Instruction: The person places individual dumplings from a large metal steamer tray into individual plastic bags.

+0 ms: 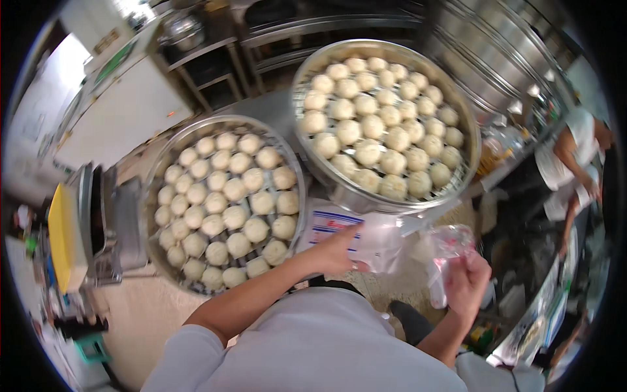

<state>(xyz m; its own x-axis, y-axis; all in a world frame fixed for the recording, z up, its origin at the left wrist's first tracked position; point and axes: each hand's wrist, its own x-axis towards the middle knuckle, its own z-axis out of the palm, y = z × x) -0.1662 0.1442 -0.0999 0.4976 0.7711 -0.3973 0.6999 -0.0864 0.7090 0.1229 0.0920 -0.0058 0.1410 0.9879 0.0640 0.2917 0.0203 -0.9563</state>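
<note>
currently your left hand (336, 251) pinches one edge of a clear plastic bag (382, 245), fingers closed on it. your right hand (467, 281) is closed around the bag's other, bunched end (447, 251). the bag hangs stretched between both hands, in front of your chest and just below the right steamer tray (385, 124). both trays are full of pale buns (225, 206). the left tray (222, 202) sits just beside your left forearm. another person (568, 157) stands at far right.
</note>
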